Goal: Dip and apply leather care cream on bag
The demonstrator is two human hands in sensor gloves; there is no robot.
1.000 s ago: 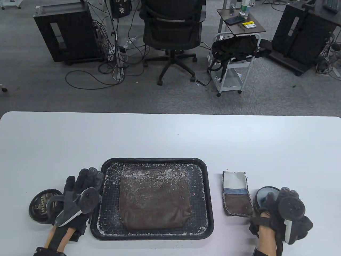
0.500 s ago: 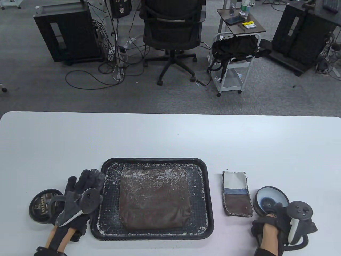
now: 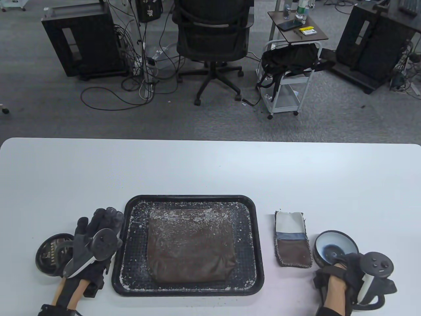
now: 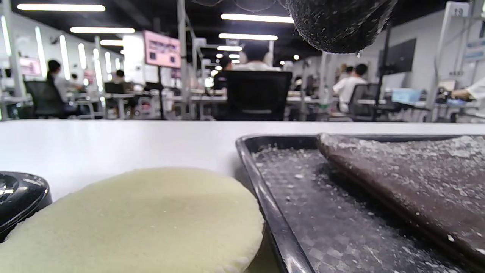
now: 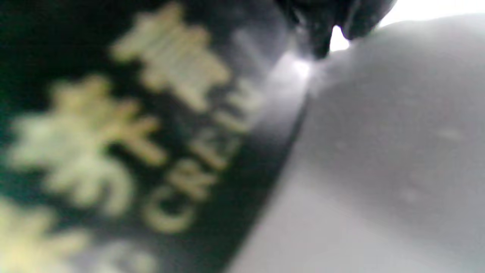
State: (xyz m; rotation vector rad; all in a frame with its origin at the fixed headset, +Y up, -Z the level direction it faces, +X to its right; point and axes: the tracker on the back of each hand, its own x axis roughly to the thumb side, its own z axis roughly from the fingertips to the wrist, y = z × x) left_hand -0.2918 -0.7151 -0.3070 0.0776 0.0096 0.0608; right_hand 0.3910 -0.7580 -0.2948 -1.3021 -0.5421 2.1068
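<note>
On the white table (image 3: 210, 171): one black tray (image 3: 260, 237), flecked with white crumbs, bearing a flat brown leather bag (image 3: 192, 250) likewise speckled. Right of the tray, apart from it, a small brown-and-white pouch (image 3: 292, 238). Just beside the pouch, an open round tin of cream (image 3: 334, 245), pale inside with a bluish centre; its black side wall (image 5: 113, 151), seen blurred in the right wrist view, carries pale lettering, partly legible as "CREAM", with characters above too blurred to read. Left of the tray, a black lid (image 3: 49, 253) lying flat, gold print on it too small to read. Between lid and tray, a pale yellow-green round sponge (image 4: 132, 223), seen in the left wrist view. Left hand (image 3: 98, 237): fingers extended and relaxed, over the sponge beside the tray's left rim; contact with the sponge cannot be told. Right hand (image 3: 345, 273): at the tin's near rim, fingers curled toward it; whether it grips the tin cannot be told.
</note>
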